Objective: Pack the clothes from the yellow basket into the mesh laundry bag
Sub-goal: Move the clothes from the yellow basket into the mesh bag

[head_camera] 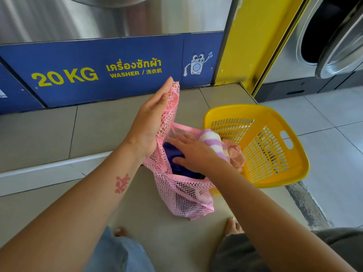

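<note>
Now | left fingers [164, 91] hold mesh bag [182, 195] | right fingers [176, 141] flat, pressing clothes [173, 155] | tiled floor [98, 134] | washer [110, 73] behind

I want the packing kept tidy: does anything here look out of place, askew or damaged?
Nothing serious. A striped cloth and a peach cloth hang over the edge of the yellow basket, beside the mesh bag. The yellow pillar has chipped, dirty paint near its base.

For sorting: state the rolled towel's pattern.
The rolled towel has lilac-and-white stripes, seen in the head view.
</note>
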The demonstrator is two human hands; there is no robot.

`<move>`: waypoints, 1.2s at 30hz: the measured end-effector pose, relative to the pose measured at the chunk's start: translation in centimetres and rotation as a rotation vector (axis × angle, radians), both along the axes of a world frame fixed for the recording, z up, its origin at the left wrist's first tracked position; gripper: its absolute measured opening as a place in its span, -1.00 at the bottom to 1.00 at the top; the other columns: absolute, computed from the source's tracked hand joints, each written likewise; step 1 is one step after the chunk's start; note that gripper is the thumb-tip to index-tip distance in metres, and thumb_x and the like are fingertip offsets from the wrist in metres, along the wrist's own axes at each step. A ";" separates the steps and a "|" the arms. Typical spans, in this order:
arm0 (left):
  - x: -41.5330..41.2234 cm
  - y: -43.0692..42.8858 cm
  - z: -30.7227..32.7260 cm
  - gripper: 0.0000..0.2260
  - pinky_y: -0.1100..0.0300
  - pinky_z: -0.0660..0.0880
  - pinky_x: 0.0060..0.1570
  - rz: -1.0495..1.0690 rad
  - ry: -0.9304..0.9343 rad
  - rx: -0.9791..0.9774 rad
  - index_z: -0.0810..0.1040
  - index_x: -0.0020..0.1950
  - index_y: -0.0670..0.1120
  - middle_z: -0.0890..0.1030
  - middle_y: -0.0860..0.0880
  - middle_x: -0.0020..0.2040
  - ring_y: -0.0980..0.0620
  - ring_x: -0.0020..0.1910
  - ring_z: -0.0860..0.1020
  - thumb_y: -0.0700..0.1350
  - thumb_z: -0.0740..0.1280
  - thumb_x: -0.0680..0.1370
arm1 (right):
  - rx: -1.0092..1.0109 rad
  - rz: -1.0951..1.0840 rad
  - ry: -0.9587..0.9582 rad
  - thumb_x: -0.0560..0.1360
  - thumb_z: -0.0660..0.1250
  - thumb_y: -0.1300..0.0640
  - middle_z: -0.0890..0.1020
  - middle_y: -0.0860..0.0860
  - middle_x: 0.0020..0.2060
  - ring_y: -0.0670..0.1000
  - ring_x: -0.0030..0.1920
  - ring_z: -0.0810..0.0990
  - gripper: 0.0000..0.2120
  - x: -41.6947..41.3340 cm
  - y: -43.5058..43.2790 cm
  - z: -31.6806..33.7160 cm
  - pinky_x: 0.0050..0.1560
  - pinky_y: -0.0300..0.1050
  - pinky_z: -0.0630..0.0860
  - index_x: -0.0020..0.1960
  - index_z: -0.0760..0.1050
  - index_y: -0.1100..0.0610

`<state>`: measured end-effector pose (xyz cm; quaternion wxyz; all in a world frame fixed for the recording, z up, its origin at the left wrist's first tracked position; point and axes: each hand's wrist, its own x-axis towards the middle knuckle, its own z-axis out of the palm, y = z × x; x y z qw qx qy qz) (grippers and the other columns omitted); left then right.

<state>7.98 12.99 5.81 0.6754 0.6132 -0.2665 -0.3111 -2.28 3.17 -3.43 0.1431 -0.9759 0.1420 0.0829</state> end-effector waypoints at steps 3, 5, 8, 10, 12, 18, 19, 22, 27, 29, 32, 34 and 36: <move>0.0 -0.3 0.1 -0.69 0.18 0.22 0.45 0.016 -0.004 -0.008 0.44 0.39 0.18 0.43 0.29 0.37 0.34 0.35 0.38 -0.03 0.17 0.67 | -0.025 -0.077 -0.078 0.59 0.20 -0.07 0.06 0.00 0.57 0.07 0.56 -0.01 -0.38 -1.7 -0.8 2.4 0.52 0.02 0.04 0.56 0.01 -0.03; -0.3 -0.6 0.1 -0.69 0.23 0.24 0.42 0.010 -0.007 -0.010 0.43 0.40 0.17 0.45 0.35 0.29 0.38 0.31 0.39 -0.02 0.17 0.67 | -0.040 -0.143 -0.114 0.61 0.16 -0.08 0.06 0.02 0.57 0.05 0.57 -0.05 -0.39 -2.8 -1.7 3.3 0.52 -0.01 -0.03 0.57 0.00 -0.01; -1.2 -1.4 0.1 -0.68 0.35 0.27 0.32 -0.017 -0.015 -0.011 0.43 0.42 0.15 0.47 0.39 0.23 0.47 0.23 0.40 -0.02 0.17 0.66 | -0.007 -0.269 -0.133 0.61 0.16 -0.07 0.05 0.00 0.57 0.03 0.57 -0.05 -0.40 -4.8 -4.0 3.5 0.52 -0.01 -0.01 0.57 0.02 0.00; -1.8 -2.1 -0.1 -0.68 0.41 0.30 0.27 -0.033 -0.007 -0.018 0.43 0.42 0.13 0.48 0.40 0.20 0.51 0.18 0.41 -0.04 0.17 0.66 | 0.012 -0.363 -0.132 0.61 0.17 -0.06 0.11 0.02 0.56 0.04 0.56 0.01 -0.42 -6.0 -5.9 2.6 0.50 -0.02 0.05 0.56 0.08 0.04; -2.4 -2.9 -0.3 -0.68 0.35 0.29 0.34 -0.052 0.006 -0.016 0.44 0.42 0.12 0.49 0.38 0.21 0.46 0.22 0.42 -0.06 0.17 0.67 | 0.039 -0.464 -0.114 0.61 0.18 -0.03 0.21 0.06 0.53 0.08 0.53 0.13 -0.46 -7.2 -7.5 1.2 0.47 -0.01 0.14 0.53 0.16 0.09; -3.4 -4.9 -1.3 -0.68 0.23 0.25 0.43 -0.074 0.043 0.004 0.43 0.42 0.10 0.48 0.30 0.30 0.36 0.33 0.39 -0.07 0.18 0.66 | 0.106 -0.693 0.086 0.57 0.20 0.03 0.42 0.21 0.37 0.25 0.36 0.38 -0.52 -9.5 -12.1 -4.4 0.31 0.09 0.36 0.44 0.29 0.18; -3.5 -5.2 -1.6 -0.68 0.24 0.26 0.42 -0.081 0.052 0.015 0.43 0.42 0.10 0.47 0.30 0.31 0.36 0.33 0.39 -0.07 0.17 0.66 | 0.127 -0.720 0.135 0.56 0.21 0.03 0.42 0.23 0.36 0.27 0.36 0.39 -0.51 -9.6 -12.8 -5.3 0.31 0.10 0.37 0.43 0.28 0.19; -3.8 -5.7 -2.5 -0.67 0.26 0.29 0.39 -0.092 0.089 0.031 0.43 0.43 0.09 0.48 0.27 0.33 0.35 0.33 0.40 -0.08 0.17 0.66 | 0.118 -0.743 0.259 0.52 0.28 0.03 0.41 0.24 0.36 0.29 0.35 0.39 -0.45 -9.5 -14.7 -7.9 0.30 0.13 0.38 0.44 0.24 0.19; -3.4 -6.2 -3.7 -0.69 0.11 0.28 0.44 -0.079 0.160 0.045 0.48 0.38 0.11 0.49 0.22 0.37 0.26 0.36 0.42 -0.08 0.18 0.66 | 0.081 -0.679 0.337 0.43 0.40 -0.02 0.39 0.20 0.35 0.28 0.33 0.40 -0.24 -7.8 -17.1 -11.0 0.30 0.15 0.39 0.51 0.08 -0.11; -3.4 -6.2 -4.1 -0.69 0.05 0.28 0.45 -0.068 0.191 0.049 0.49 0.37 0.11 0.50 0.19 0.37 0.21 0.37 0.43 -0.09 0.18 0.65 | 0.089 -0.617 0.381 0.32 0.49 -0.02 0.42 0.22 0.29 0.30 0.28 0.45 -0.16 -6.8 -18.0 -12.1 0.26 0.17 0.43 0.48 0.13 -0.14; -3.5 -6.3 -4.5 -0.68 0.00 0.30 0.43 -0.068 0.243 0.041 0.48 0.39 0.07 0.51 0.16 0.37 0.14 0.37 0.46 -0.10 0.18 0.64 | 0.079 -0.576 0.507 0.18 0.60 0.11 0.40 0.18 0.33 0.29 0.33 0.41 0.02 -5.4 -19.1 -13.8 0.27 0.25 0.42 0.49 0.14 -0.19; -3.4 -6.4 -4.6 -0.66 -0.01 0.35 0.40 -0.077 0.264 0.032 0.46 0.41 0.07 0.51 0.13 0.37 0.08 0.34 0.49 -0.10 0.19 0.64 | 0.089 -0.578 0.548 0.18 0.59 0.15 0.36 0.15 0.36 0.28 0.37 0.37 0.02 -5.0 -19.1 -14.6 0.27 0.29 0.40 0.49 0.14 -0.21; -3.2 -6.6 -4.8 -0.65 0.01 0.39 0.36 -0.072 0.270 0.033 0.45 0.41 0.07 0.51 0.12 0.38 0.08 0.30 0.53 -0.09 0.19 0.63 | 0.089 -0.633 0.553 0.25 0.56 0.12 0.35 0.12 0.37 0.28 0.37 0.37 -0.06 -5.1 -19.3 -15.6 0.26 0.25 0.40 0.48 0.14 -0.19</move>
